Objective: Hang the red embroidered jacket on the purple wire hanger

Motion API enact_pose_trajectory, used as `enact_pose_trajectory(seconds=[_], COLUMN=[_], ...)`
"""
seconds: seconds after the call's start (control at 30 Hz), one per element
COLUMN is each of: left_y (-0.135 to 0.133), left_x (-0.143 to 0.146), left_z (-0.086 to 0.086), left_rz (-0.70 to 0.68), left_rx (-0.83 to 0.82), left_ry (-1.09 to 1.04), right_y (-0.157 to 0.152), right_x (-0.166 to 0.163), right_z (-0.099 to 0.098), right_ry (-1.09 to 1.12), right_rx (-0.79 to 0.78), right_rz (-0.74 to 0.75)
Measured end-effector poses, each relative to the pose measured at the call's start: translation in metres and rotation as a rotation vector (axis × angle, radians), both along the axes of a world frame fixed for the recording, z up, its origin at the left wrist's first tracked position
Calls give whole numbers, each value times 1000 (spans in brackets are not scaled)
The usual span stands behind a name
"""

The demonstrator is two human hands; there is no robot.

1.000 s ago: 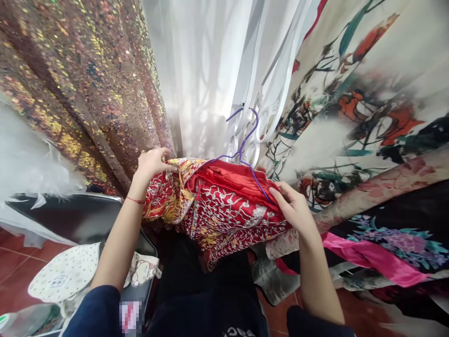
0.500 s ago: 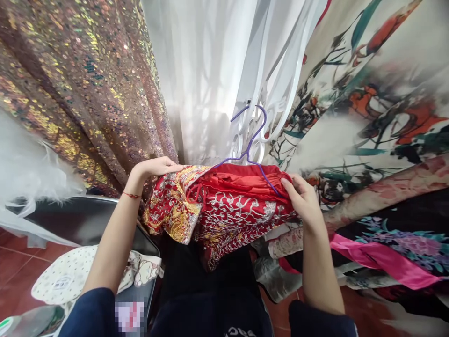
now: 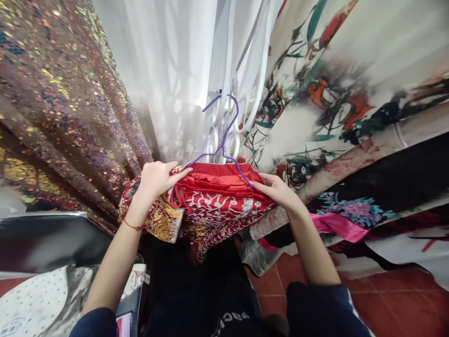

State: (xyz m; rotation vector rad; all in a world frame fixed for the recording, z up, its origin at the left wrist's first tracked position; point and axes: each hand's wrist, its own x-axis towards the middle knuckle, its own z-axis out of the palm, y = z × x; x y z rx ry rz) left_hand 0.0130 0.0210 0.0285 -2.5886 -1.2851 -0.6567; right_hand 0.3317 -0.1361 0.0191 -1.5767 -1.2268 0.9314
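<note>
A red garment (image 3: 224,199) with silver and gold embroidery is stretched sideways between my hands, its plain red lining showing along the upper edge. My left hand (image 3: 159,180) is closed on the left end of that edge, thumb lying over the lining beside the hanger's arm. At the right end, my right hand (image 3: 275,187) pinches the edge together with the tip of the purple hanger (image 3: 222,146). The hanger's arms reach into the garment's opening and its hook points up. Red tie cords (image 3: 179,195) dangle near my left hand.
Sequinned fabric (image 3: 80,107) hangs at left, white curtain (image 3: 168,70) behind. White scrolled metalwork (image 3: 259,70) stands beyond the hook. Flower-painted cloth (image 3: 336,98) and dark clothes with a pink band (image 3: 340,226) are at right. A black chair (image 3: 63,238) holds a dotted white item (image 3: 38,295).
My left hand has shifted inward along the edge, its thumb now over the lining. My right fingers have moved onto the hanger's tip. The view has swung right.
</note>
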Motion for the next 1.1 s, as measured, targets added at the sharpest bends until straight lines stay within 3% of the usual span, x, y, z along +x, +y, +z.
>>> enact_pose_trajectory(seconds=[0.13,0.2,0.33,0.6,0.67,0.8,0.9,0.97,1.1], left_y=[-6,-10,-17,-33,-34,-32,-30,-28,-20], left_x=[-2,-2,-2,-9,-10,-8,-5,-4,-4], left_z=[-2,-4,-7,1,1,0,0,0,-4], left_rz=[-12,-9,8,48,39,19,10,0,5], left_rx=[-42,-57,-70,-89,-91,-94,-102,-107,-94], left_ry=[-42,-77,-98,-43,-43,-49,-48,-52,-80], right_y=[7,15,30,22,15,5,2,4,15], right_x=[13,21,31,16,17,29,35,34,26], right_z=[9,14,19,1,-2,-4,-12,-22,-43], right_ry=[9,68,134,-115,-120,26,117,144,49], right_rx=[-235,-260,-156,250,233,23,-42,9,280], right_rz=[142,177,135,-41,-58,70,71,6,-224])
